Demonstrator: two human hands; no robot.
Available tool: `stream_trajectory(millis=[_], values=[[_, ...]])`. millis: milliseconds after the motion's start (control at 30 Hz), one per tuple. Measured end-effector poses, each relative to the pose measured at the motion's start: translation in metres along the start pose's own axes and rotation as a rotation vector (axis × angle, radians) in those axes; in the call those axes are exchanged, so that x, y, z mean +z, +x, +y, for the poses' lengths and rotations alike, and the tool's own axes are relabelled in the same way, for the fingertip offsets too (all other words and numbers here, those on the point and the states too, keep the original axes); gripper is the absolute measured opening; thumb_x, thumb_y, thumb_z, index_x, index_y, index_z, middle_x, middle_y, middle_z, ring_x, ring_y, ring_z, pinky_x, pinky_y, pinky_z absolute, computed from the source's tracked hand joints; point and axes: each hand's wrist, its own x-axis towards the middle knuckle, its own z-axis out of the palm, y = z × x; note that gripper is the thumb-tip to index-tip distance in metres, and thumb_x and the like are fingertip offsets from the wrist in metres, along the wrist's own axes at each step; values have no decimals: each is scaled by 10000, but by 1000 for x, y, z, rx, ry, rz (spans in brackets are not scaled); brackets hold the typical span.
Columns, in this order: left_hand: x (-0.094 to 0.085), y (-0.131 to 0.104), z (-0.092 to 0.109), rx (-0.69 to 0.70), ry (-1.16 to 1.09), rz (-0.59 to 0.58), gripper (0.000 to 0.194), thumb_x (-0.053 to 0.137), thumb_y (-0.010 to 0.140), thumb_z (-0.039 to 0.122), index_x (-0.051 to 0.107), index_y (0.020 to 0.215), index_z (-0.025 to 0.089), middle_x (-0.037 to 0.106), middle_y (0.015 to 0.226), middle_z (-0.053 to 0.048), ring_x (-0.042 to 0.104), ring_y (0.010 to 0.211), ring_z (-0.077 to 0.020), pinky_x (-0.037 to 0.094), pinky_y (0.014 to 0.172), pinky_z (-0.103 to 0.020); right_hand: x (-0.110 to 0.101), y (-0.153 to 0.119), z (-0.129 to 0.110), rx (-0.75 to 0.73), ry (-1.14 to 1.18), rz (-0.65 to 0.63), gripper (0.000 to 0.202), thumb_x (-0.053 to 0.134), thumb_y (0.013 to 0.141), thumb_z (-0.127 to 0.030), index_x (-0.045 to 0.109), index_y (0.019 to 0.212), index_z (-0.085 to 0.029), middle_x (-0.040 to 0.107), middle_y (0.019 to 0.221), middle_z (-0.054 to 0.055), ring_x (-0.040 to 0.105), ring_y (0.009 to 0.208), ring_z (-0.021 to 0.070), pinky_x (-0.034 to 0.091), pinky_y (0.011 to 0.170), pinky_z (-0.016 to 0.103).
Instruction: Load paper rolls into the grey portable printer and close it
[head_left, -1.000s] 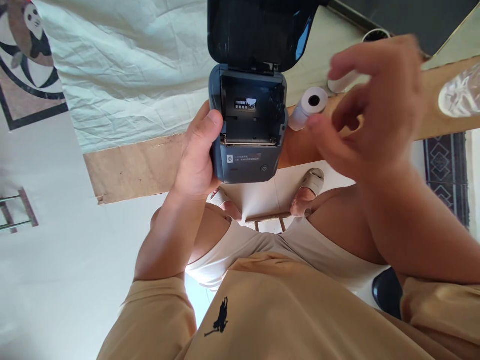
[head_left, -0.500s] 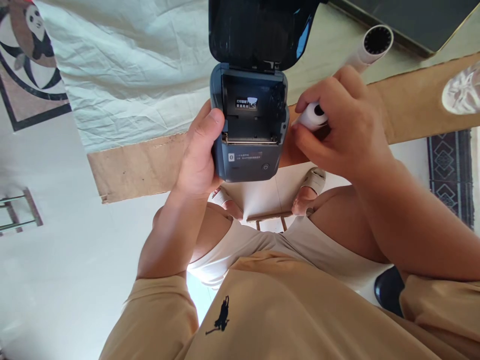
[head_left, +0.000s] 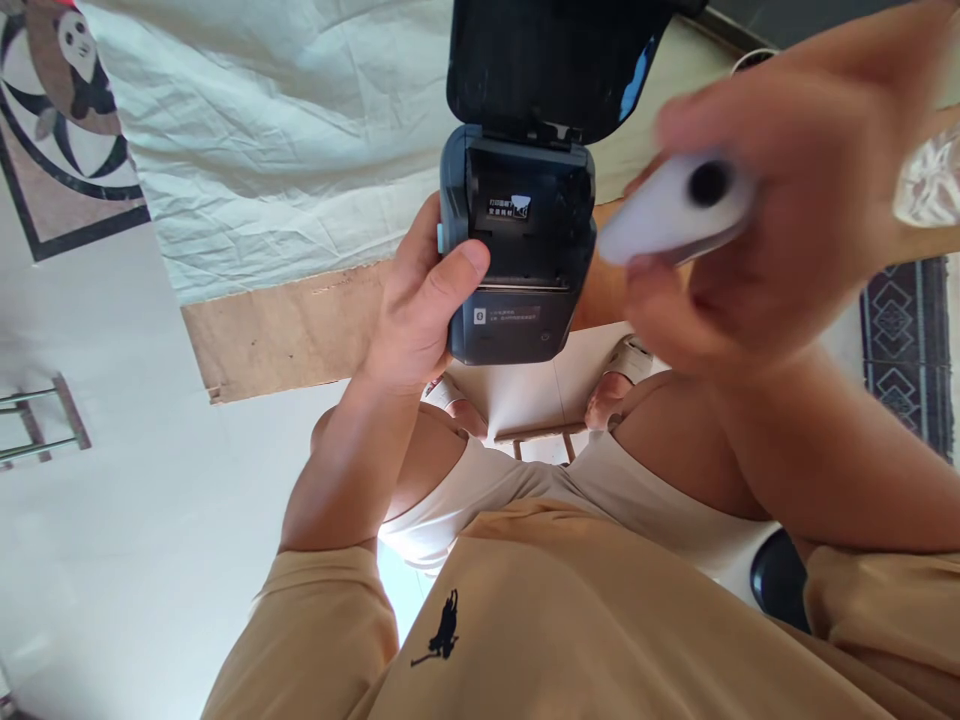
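Observation:
My left hand [head_left: 427,290] grips a dark label printer [head_left: 511,330] by its left side, the thumb lying over its front edge. The printer's black lid [head_left: 547,70] stands swung up, and its paper bay shows a small sticker but no roll. Close to the printer's right side, my right hand [head_left: 795,190] pinches a white paper roll [head_left: 660,205] between thumb and fingers. The roll's dark core hole faces me, and both hand and roll are blurred by motion.
A pale green cloth [head_left: 300,120] covers the table, with a bare wooden edge [head_left: 292,330] in front. Behind my right hand shows the rim of another white roll [head_left: 750,60]. Crumpled clear plastic [head_left: 930,185] lies at the right, and a dark flat object [head_left: 795,20] at the back right.
My right hand has lifted the paper roll up and nearer the camera, turning it. The printer has shifted slightly right, and my left thumb has slid onto its front edge.

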Motion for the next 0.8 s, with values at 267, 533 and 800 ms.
stream_trajectory(millis=[267,533,800], values=[[-5,0,2,-6,34,-66,330,630,835,460,632,1073,230,680,970,-68,605,1218,-301,562,898,-411,29,10,-6,-379,-176,62,448,578,777,-144,514,1215,-218,685,1076,21,648,967,149,526,858,304],[-7,0,5,-119,37,-92,344,663,798,490,622,1052,262,676,940,-70,653,1079,-290,523,649,-337,24,12,-9,-125,-343,-121,152,602,736,-104,558,854,-191,721,1037,8,712,931,235,477,758,383],[-1,-4,13,-130,28,-32,312,647,816,496,623,1023,263,688,940,-59,653,1094,-271,525,652,-307,25,5,-8,-295,-266,-2,92,614,733,-163,543,757,-217,685,852,-34,630,781,163,433,705,345]])
